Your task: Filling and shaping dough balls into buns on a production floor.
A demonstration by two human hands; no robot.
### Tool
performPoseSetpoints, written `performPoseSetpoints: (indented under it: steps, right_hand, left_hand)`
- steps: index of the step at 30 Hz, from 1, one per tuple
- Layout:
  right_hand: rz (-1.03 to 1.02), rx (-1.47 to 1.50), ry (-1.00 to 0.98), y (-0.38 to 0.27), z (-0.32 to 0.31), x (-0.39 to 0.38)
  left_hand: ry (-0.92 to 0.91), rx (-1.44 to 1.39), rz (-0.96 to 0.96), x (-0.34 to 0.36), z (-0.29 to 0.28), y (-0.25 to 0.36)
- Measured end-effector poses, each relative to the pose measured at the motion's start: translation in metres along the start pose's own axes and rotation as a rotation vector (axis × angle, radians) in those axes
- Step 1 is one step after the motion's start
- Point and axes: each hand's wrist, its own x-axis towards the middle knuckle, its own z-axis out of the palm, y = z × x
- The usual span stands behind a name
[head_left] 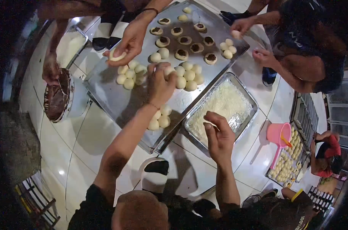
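Bare knee (139, 211) closest to the camera, low between both forearms (122, 151), with a white-and-black shoe (153, 180) just beyond on the tiled floor (93, 142). Past that, a large metal tray (109, 90) set at a slant, crowded with dough. Over its middle, the left hand (160, 86), a thin bracelet (155, 105) at the wrist, grip closed around a pale dough ball (169, 71), right beside a tight cluster of balls (190, 75). Another cluster (129, 76) to the left, and more balls (158, 120) partly behind the left wrist. Right hand (221, 140) raised above the near side of a rectangular pan (255, 109) of pale shreds (220, 101), grip released, fingers loosely bent. Toward the tray's far end, flattened rounds (184, 40) topped with dark brown filling. At upper left, a co-worker's hand (133, 40) with a flat piece of dough (117, 56); farther left, another hand (51, 71) at a bucket (80, 96) of brown paste (57, 101). At upper right, two more hands (241, 27) near a small cluster of balls (228, 48). Far right, a pink dipper (278, 134) beside many dough pieces (285, 166).
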Motion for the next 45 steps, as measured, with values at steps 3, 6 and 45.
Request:
performPoseSetpoints:
  steps: [3, 6, 45]
  right_hand:
    - [0.010, -0.075, -0.043, 0.014, -0.020, -0.002]
    - [0.054, -0.131, -0.030, 0.040, -0.050, 0.003]
    - [0.307, -0.822, 0.001, 0.078, -0.121, 0.012]
  left_hand:
    - [0.043, 0.219, -0.051, 0.045, 0.035, -0.047]
    - [0.139, 0.348, 0.140, 0.063, 0.056, -0.089]
    - [-0.497, -1.462, -1.097, -0.081, 0.060, 0.070]
